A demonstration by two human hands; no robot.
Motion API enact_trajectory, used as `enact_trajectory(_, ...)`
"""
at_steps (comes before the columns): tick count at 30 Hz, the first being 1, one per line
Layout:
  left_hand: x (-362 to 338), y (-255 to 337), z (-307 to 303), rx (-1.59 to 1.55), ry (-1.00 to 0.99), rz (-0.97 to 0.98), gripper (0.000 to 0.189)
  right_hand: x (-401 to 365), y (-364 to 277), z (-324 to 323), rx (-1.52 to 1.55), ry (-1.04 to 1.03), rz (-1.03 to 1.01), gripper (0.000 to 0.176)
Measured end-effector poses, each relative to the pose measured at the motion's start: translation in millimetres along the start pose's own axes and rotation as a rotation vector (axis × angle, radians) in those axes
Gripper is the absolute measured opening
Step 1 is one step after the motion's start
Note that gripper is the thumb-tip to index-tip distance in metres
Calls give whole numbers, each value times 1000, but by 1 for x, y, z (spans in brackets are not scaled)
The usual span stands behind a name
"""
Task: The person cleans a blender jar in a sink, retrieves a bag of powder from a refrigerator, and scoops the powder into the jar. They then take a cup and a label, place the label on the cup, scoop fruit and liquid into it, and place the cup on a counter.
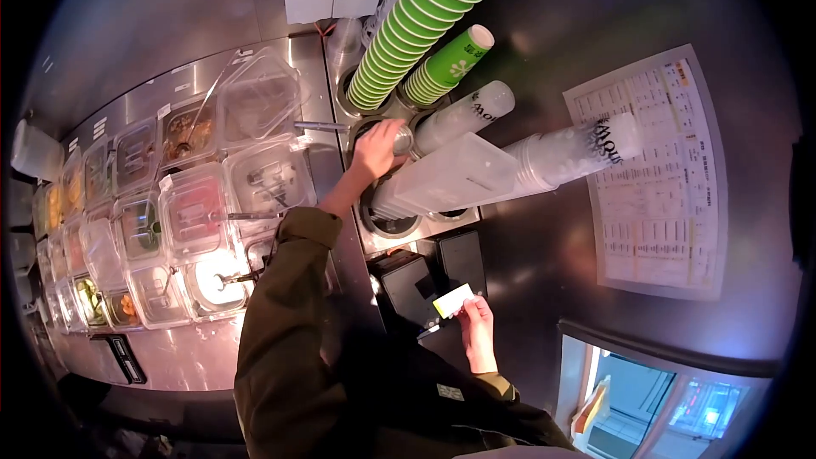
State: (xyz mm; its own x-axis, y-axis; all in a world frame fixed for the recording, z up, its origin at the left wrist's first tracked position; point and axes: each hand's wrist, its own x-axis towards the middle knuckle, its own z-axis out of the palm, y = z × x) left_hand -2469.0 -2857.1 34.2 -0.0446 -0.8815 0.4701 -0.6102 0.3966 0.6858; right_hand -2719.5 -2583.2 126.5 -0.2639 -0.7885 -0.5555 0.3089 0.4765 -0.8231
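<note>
My left hand (377, 150) reaches over the cup holder, its fingers closed around what looks like a clear plastic cup (403, 140) low in one of the round openings. Its lower part is hidden. Beside it stand a stack of clear printed cups (473, 116) and a tall translucent plastic sleeve (459, 174). Lower right, my right hand (478, 327) pinches a small white label with a yellow-green edge (454, 300) between thumb and fingers. The label is in front of black boxes (406, 289), and its print is too small to read.
Tall green cup stacks (425, 17) rise behind my left hand. More clear cups (569, 153) lean out to the right. Lidded clear food containers (195, 212) fill the counter at left, some with utensil handles sticking out. A printed chart (654, 178) hangs on the metal wall.
</note>
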Motion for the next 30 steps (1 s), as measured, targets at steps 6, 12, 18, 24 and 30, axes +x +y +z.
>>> enact_trajectory(6, 5, -2, -2, 48, 85, 187, 58, -1, 1, -10, 0, -24, -49, 5)
enact_trajectory(12, 31, 26, -19, 55, 182, 291, 57, -6, -1, 0, 65, -6, 30, 6)
enact_trajectory(18, 42, 44, -87, 113, -23, -16, 72, -10, 0, 0, 106, -73, -13, 5)
enact_trajectory(24, -57, 113, -168, -799, 679, -524, 63, -12, -1, 6, 95, -315, -76, 7)
enact_trajectory(30, -174, 228, -182, -1937, 581, -704, 39, -54, -78, 49, -51, -763, -260, 9)
